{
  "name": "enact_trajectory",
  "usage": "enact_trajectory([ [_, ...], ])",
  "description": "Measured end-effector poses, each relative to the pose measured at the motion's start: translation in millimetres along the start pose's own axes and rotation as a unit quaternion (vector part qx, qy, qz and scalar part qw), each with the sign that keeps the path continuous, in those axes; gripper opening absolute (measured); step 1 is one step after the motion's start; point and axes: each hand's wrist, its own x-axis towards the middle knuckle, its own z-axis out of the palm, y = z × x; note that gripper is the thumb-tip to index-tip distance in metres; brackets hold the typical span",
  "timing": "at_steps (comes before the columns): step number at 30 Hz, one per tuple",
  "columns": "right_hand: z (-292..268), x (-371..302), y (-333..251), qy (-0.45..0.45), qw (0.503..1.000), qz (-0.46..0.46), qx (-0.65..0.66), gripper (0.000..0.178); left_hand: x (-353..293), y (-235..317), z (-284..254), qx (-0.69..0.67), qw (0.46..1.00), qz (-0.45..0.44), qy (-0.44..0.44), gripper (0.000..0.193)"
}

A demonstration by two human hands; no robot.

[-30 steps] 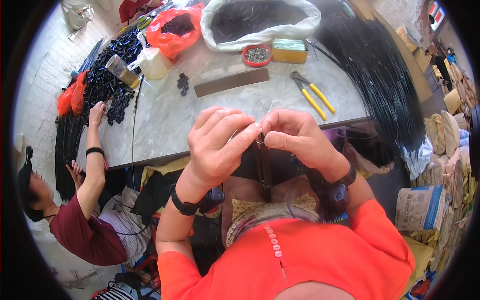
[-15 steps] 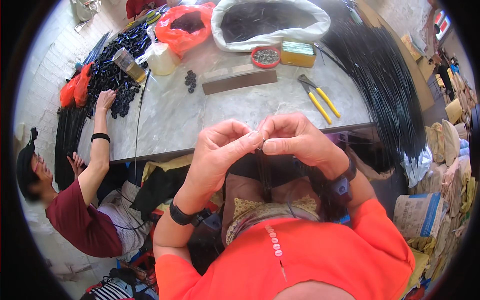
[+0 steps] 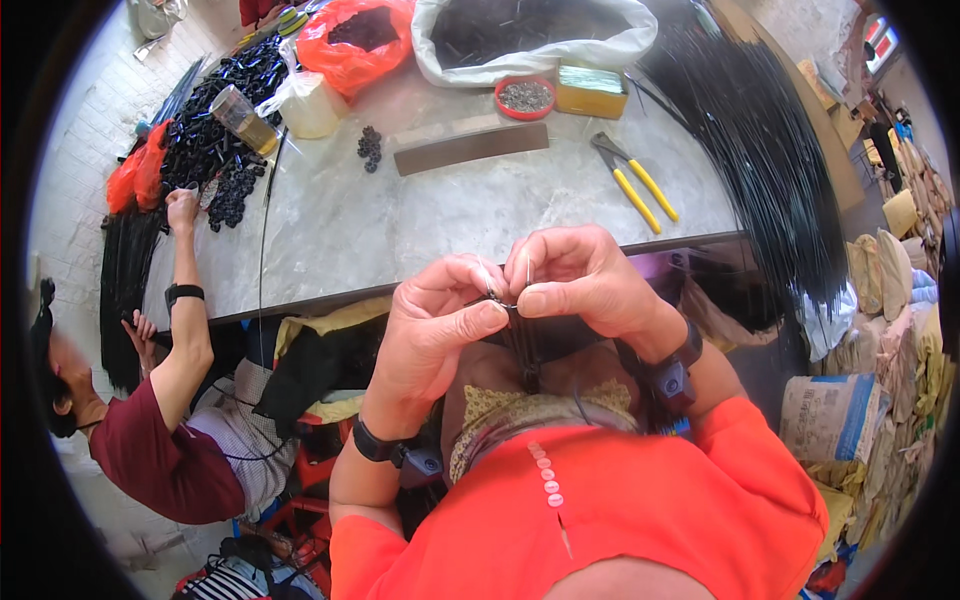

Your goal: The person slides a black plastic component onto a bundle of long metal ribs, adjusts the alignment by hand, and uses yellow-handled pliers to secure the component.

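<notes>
My left hand (image 3: 440, 320) and right hand (image 3: 580, 280) have dropped from above the worktop (image 3: 400, 230) toward my lap, both pinching a small metal clip (image 3: 497, 296) atop the black strand bundle (image 3: 528, 345); fastening looks underway. Yellow-handled pliers (image 3: 636, 182) lie untouched.

Pliers (image 3: 636, 178) are laid on table (image 3: 470, 220), R of flat bar (image 3: 470, 148); dish (image 3: 525, 96) & box (image 3: 591, 92) are set behind bar. Rod bundle (image 3: 770, 150) is spread along table's R edge. Co-worker's hand (image 3: 182, 208) is placed at L edge, beside small parts (image 3: 232, 190).
</notes>
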Motion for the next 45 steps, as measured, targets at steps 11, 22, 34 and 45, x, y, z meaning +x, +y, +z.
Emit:
enact_trajectory([
  [11,27.5,-7.7,-22.0,0.122,0.990,-0.070,-0.024,0.011,1.7,1.0,29.6,0.061,0.992,0.084,0.071,0.011],
  [22,-9.1,-5.7,-9.5,0.088,0.996,0.003,-0.027,0.012,16.3,-13.2,12.6,-0.041,0.999,0.003,0.025,0.016],
  [34,-32.7,-6.4,-13.3,0.043,0.999,0.014,-0.025,0.018,22.4,-16.1,10.8,0.000,1.000,0.019,0.005,0.035],
  [45,-22.1,-1.9,-10.3,0.060,0.997,0.034,-0.032,0.020,3.5,-14.4,23.5,0.336,0.920,0.197,0.049,0.062],
])
